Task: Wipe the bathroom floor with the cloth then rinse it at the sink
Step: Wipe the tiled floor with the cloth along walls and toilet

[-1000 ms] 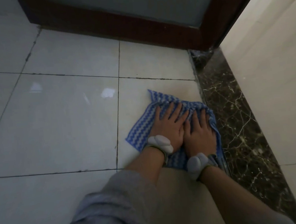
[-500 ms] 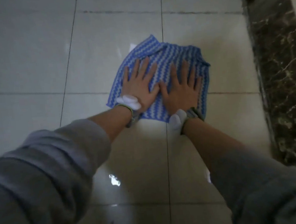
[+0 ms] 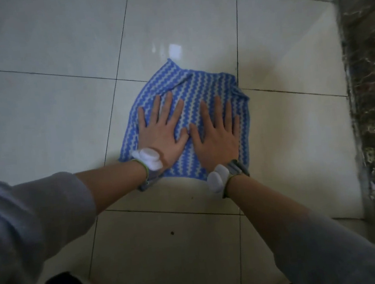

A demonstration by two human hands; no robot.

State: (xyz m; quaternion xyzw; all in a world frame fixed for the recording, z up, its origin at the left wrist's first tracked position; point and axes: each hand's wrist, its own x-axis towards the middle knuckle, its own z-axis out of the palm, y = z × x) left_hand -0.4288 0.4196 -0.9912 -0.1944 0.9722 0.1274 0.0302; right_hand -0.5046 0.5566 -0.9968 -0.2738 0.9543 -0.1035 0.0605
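Far left: grey sleeve (image 3: pixel 29 225) bunched above a bare forearm, angling in from the lower left corner toward the middle of the pale tiled floor (image 3: pixel 42 114). White wrist device (image 3: pixel 148 158) on a band at the left wrist. Left hand (image 3: pixel 161 133) palm down, fingers straight and fanned apart, pointing away from the body, pressed flat on the near-left part of the cloth. Blue-and-white zigzag cloth (image 3: pixel 200 90) spread flat mid-floor, far part crossing a grout joint. Roughly square, no clear long axis. Stripes running near to far, one corner peaking away at the far left. Right hand (image 3: pixel 218 136) just beside the left, thumbs close, likewise flat with fingers splayed, pressing the near-right part, flat pressure only. Another white wrist device (image 3: pixel 217 180) there. Dark veined marble strip (image 3: pixel 371 106) along the floor's right edge, well apart from the cloth.
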